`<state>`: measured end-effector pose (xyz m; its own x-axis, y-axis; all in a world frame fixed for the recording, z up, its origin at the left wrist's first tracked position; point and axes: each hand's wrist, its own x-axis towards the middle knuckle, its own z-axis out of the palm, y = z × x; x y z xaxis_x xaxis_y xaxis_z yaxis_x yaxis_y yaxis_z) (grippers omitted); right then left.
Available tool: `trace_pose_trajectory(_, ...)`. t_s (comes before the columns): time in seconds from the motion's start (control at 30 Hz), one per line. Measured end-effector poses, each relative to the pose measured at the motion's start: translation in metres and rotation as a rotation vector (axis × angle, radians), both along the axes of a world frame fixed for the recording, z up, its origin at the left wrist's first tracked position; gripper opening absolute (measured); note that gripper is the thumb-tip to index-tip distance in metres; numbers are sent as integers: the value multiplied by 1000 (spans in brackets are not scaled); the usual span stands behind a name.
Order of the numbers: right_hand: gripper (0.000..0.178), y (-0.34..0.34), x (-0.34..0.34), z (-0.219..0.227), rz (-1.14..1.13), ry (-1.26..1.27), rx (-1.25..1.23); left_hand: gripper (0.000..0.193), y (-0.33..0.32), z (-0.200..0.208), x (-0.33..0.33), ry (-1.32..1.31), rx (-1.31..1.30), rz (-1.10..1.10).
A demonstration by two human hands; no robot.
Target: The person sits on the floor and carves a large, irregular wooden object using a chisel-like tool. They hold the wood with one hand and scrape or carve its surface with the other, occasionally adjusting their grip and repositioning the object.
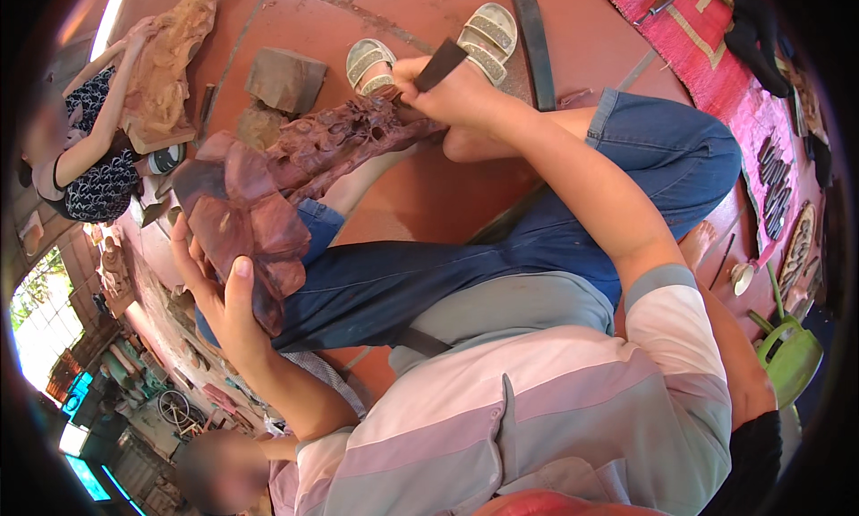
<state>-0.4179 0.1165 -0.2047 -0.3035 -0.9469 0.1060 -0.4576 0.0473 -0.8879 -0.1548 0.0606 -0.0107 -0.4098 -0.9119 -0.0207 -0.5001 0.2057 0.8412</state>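
Note:
A reddish-brown wood carving (243, 214) lies slanting across my lap, with broad smooth petal-like lobes at its near end. Its far part is knobbly and pierced with small holes. My left hand (224, 292) is closed round the edge of the near end, thumb on top and fingers partly hidden behind the wood. At the far end, my right hand (461, 96) is closed on a dark flat strip (441, 64) that sticks up out of the fist. That fist is at the carving's far tip; whether the strip touches the wood is hidden.
Beyond the carving are a wooden block (284, 80), a pair of sandals (488, 42) and a dark bar (534, 51). At the right, several slim tools (775, 190) lie on pink cloth near a green plastic object (791, 359). A co-worker at the left handles another carving (170, 73).

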Motion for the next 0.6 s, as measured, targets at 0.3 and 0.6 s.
trace_pose_trajectory(0.3, 12, 35, -6, 24, -125, -81, -128, 71, -1, -3, 4, 28, 15, 13)
trace_pose_trajectory(0.6, 24, 58, 43, -12, -159, -11, -288, 72, 2, -2, 0, 30, 10, 25)
